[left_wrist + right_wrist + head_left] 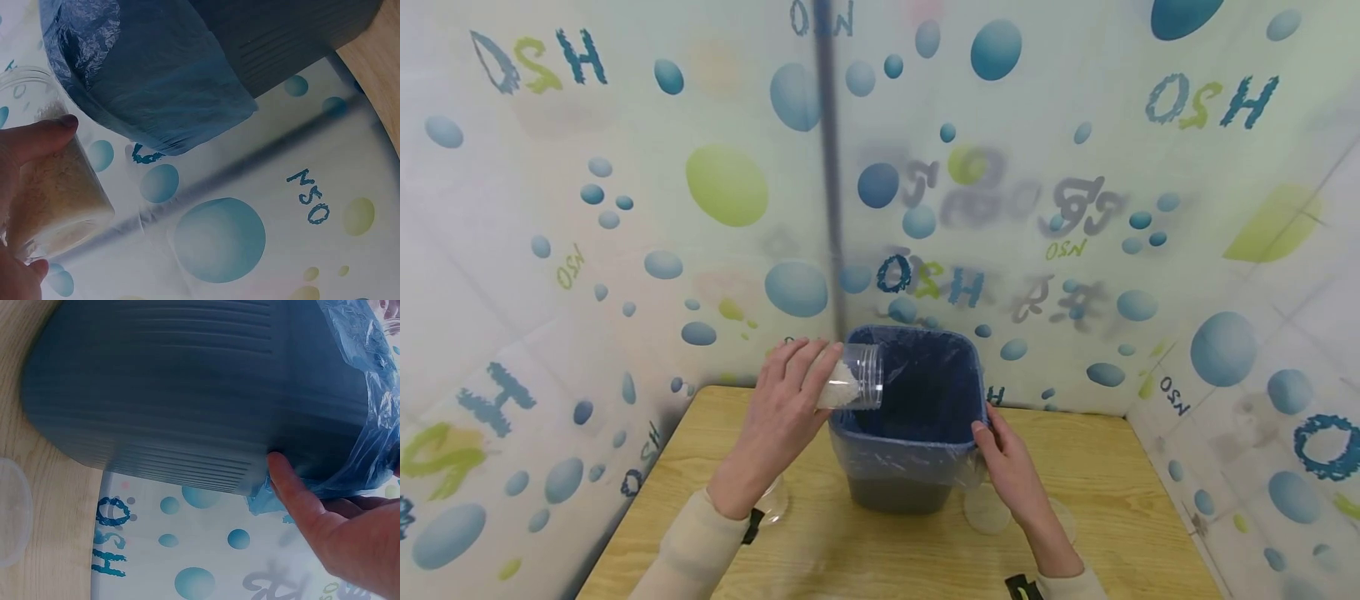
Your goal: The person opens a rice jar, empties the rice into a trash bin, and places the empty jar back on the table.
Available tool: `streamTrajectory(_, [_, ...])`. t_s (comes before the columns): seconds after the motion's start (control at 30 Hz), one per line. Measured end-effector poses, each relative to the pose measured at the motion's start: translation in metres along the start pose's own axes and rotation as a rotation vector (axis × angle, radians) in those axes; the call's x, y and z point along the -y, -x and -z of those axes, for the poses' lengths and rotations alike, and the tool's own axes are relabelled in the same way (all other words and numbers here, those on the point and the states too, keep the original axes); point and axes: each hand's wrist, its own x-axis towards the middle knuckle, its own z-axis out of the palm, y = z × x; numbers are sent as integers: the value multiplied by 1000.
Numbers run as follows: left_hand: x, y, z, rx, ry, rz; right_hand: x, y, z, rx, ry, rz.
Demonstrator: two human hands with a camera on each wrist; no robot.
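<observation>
My left hand grips a clear jar that lies tilted on its side, its mouth over the left rim of a dark trash bin. Pale, rice-like grains fill much of the jar in the left wrist view. A thin blue bag lines the bin and folds down over its rim. At the bin's right front corner, my right hand holds the lined rim. The right wrist view shows a fingertip on the bin's ribbed side and other fingers partly hidden behind the bag.
Two round translucent lids lie on the wooden table right of the bin, one partly behind my right wrist. A clear round container stands by my left wrist. Patterned curtains surround the table's back and sides.
</observation>
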Motion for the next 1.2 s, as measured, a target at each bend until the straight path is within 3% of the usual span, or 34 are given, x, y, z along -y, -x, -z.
streamTrajectory(0.47, [1, -1, -5, 26, 9, -24, -1, -1, 0, 3, -4, -8])
streamTrajectory(0.77, [3, -3, -6, 3, -30, -53, -3, -1, 1, 4, 8, -37])
streamTrajectory(1.2, [4, -4, -4, 120, -70, -50, -4, -1, 0, 8, -6, -24])
